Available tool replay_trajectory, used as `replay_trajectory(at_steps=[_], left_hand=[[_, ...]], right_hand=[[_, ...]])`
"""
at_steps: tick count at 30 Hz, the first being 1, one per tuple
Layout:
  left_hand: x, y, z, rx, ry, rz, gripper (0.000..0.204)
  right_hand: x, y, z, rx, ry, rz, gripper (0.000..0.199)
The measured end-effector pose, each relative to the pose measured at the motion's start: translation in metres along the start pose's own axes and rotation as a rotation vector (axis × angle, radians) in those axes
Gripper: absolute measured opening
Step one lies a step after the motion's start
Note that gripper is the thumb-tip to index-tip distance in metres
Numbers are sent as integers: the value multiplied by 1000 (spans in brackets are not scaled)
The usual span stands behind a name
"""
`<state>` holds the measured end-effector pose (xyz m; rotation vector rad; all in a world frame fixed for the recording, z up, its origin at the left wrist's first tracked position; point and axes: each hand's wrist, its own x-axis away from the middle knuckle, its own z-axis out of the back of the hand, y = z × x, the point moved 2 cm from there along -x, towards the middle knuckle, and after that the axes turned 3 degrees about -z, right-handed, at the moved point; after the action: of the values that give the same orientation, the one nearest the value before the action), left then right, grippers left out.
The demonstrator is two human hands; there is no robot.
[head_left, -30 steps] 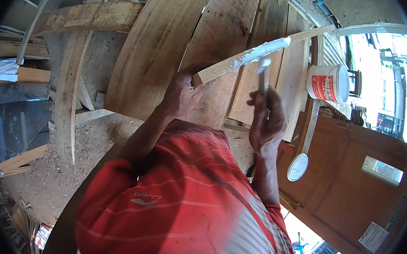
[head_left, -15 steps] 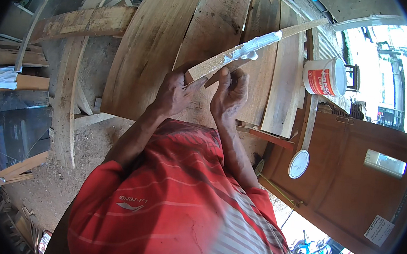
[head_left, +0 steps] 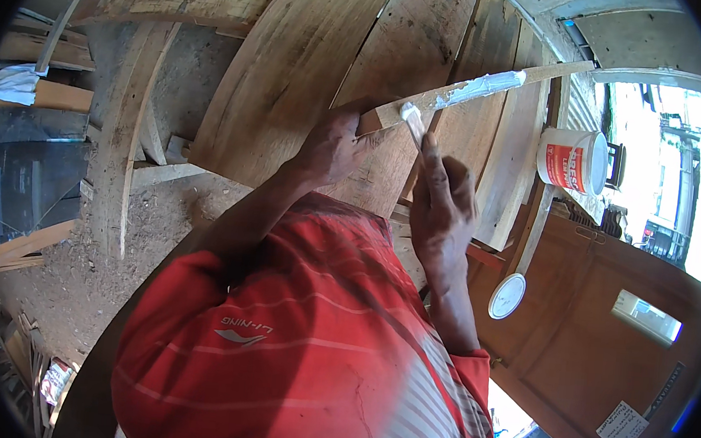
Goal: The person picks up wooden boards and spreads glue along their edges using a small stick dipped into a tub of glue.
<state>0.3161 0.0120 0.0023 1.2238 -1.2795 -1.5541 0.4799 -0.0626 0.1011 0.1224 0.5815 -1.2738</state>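
A long narrow wooden strip (head_left: 543,72) slants up and to the right over wide planks. White paste (head_left: 484,86) coats the middle of its upper face. My left hand (head_left: 335,148) is closed around the near left end of the strip. A small flat stick (head_left: 415,128), with a white blob on its tip, is pinched in my right hand (head_left: 448,198). That tip meets the strip between my left hand and the coated stretch. The fingertips of my left hand are partly hidden behind the wood.
Several wide planks (head_left: 296,71) lie side by side in front of me. A white bucket with a red label (head_left: 565,160) lies on its side at the right, and a round white lid (head_left: 507,295) is below it. Timber framing (head_left: 115,151) stands on the left, and a brown door panel (head_left: 561,318) on the right.
My right hand has turned and moved right and down, bringing the stick's loaded tip onto the near end of the strip. In the view, the strip and left hand shifted slightly right.
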Motion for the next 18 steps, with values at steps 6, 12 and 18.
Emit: replay_trajectory(at_steps=[6,12,18], left_hand=[[2,5,1,-73,-26,-78,35],[0,12,3,-77,-7,-120,37],[0,5,1,-64,-37,-51,43]], right_hand=[[-15,3,41,48,-40,-79,51],[-12,-27,35,-197,-224,-70,52],[-17,0,32,41,-94,-75,51]])
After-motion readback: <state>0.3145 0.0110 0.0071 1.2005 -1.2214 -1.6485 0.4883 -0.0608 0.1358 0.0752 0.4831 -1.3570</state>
